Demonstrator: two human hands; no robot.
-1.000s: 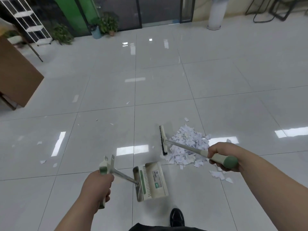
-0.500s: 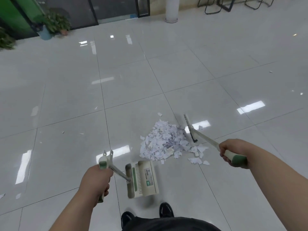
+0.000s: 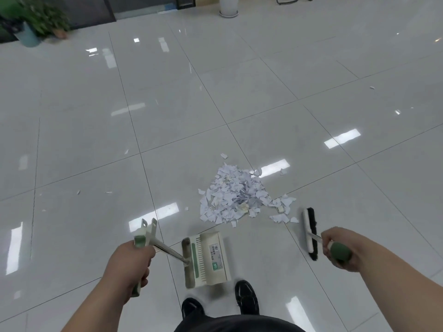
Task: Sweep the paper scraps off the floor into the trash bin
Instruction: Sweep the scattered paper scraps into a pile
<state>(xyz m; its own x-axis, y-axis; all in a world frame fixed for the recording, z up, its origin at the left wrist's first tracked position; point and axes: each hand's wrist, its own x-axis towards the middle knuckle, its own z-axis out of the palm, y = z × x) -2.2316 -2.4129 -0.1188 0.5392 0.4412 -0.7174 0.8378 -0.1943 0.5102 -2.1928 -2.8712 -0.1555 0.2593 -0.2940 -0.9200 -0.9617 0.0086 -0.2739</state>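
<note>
Head view. The left hand [image 3: 129, 267] is gripping the dustpan [image 3: 206, 258] handle at 7 o'clock; the right hand [image 3: 338, 250] is clasping the broom [image 3: 309, 232] at 4 o'clock. The paper scraps [image 3: 236, 195] are lying heaped on the floor [image 3: 167, 116] at the dustpan's 1 o'clock.

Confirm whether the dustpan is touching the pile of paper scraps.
Apart. The head view shows a strip of bare tile between the front edge of the dustpan and the nearest scraps of the pile.

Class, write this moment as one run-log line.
left hand: grips dustpan handle | right hand: grips broom | scrap pile: on floor, ahead of dustpan | bin: not in view
</note>
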